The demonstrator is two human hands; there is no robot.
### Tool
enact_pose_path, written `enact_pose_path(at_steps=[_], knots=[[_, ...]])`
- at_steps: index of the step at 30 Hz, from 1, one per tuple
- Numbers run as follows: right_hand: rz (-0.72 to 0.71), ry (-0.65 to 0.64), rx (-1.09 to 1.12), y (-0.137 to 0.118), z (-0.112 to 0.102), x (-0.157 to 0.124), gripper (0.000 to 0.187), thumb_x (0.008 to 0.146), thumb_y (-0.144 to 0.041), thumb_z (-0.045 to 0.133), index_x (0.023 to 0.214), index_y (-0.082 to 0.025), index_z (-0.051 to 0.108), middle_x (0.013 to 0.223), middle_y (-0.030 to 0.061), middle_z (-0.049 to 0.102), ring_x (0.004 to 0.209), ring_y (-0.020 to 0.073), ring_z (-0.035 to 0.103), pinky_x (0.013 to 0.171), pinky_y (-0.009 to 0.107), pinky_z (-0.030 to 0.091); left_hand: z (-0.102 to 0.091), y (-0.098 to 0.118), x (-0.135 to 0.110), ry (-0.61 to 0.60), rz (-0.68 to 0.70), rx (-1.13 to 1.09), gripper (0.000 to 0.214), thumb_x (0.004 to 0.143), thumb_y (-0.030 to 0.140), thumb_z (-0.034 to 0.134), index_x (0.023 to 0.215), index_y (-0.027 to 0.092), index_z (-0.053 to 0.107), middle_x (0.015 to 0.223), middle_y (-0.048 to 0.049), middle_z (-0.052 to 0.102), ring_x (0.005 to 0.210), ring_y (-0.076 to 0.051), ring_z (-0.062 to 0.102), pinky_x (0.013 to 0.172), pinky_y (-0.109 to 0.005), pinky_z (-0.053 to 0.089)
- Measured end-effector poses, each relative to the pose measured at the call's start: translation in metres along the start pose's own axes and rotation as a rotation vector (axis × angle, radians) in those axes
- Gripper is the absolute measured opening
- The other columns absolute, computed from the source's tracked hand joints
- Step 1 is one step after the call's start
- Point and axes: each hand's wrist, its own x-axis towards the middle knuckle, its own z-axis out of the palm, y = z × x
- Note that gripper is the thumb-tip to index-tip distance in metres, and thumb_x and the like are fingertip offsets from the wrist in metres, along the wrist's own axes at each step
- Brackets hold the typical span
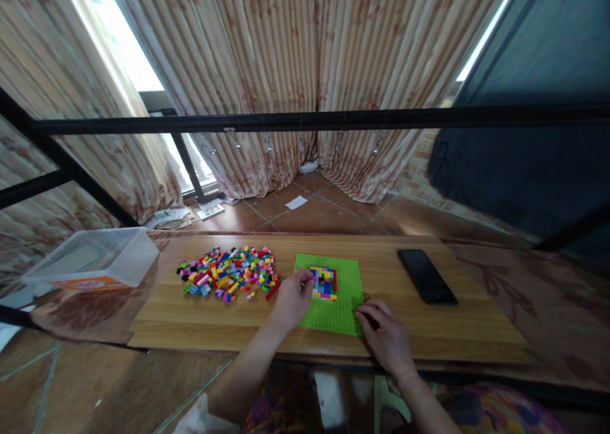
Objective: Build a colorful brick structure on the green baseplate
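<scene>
A green studded baseplate [347, 280] lies on the wooden board. Toy bricks of several colours form a compact block [326, 286] in its upper middle, with a red strip on the right side. My left hand [294, 297] is over the plate's left edge, thumb and fingers pinched at the left side of the block. A small purple-pink brick [313, 279] shows at those fingertips, partly hidden. At the plate's lower right edge, my right hand [385, 333] has curled fingers and a thumb closed on the rim.
Left of the plate spreads a heap of loose bricks [233, 272]. A black phone [426, 276] lies at the right on the wooden board [200, 329]. Farther left stands a clear plastic bin [128, 256]. A black metal rail [286, 123] crosses in front of the curtains.
</scene>
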Motion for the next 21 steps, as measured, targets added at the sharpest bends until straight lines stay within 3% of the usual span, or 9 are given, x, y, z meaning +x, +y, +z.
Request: enact_pose_path(at_steps=[7, 12, 16, 21], knots=[[-0.017, 0.005, -0.013, -0.001, 0.0, 0.001, 0.025, 0.088, -0.041, 0.052, 0.087, -0.024, 0.069, 0.097, 0.006, 0.065, 0.086, 0.0203, 0.063, 0.073, 0.032, 0.05, 0.0, 0.01, 0.01, -0.081, 0.049, 0.331, 0.021, 0.091, 0.024, 0.044, 0.089, 0.018, 0.064, 0.076, -0.0028, 0.069, 0.067, -0.014, 0.062, 0.061, -0.022, 0.041], [-0.034, -0.001, -0.001, -0.001, -0.001, 0.002, 0.025, 0.089, -0.04, 0.052, 0.087, -0.023, 0.069, 0.095, 0.0063, 0.064, 0.085, 0.0198, 0.063, 0.075, 0.032, 0.05, 0.002, 0.015, 0.013, -0.109, 0.099, 0.39, 0.024, 0.092, 0.028, 0.046, 0.086, 0.021, 0.068, 0.083, -0.0034, 0.069, 0.074, -0.015, 0.063, 0.067, -0.024, 0.041], [-0.039, 0.018, -0.012, -0.001, 0.0, 0.002, 0.023, 0.088, -0.039, 0.052, 0.087, -0.024, 0.069, 0.096, 0.0054, 0.065, 0.085, 0.0187, 0.063, 0.074, 0.03, 0.051, 0.009, 0.014, 0.014, -0.061, 0.143, 0.442, 0.028, 0.093, 0.029, 0.045, 0.083, 0.022, 0.071, 0.081, -0.0026, 0.067, 0.075, -0.014, 0.061, 0.067, -0.023, 0.041], [-0.052, 0.025, -0.028, -0.001, -0.001, 0.002, 0.022, 0.088, -0.038, 0.053, 0.088, -0.024, 0.07, 0.095, 0.005, 0.065, 0.084, 0.0183, 0.064, 0.074, 0.03, 0.051, 0.022, 0.007, 0.015, 0.045, 0.079, 0.361, 0.025, 0.091, 0.03, 0.05, 0.081, 0.023, 0.073, 0.083, -0.0009, 0.066, 0.074, -0.011, 0.059, 0.066, -0.022, 0.041]])
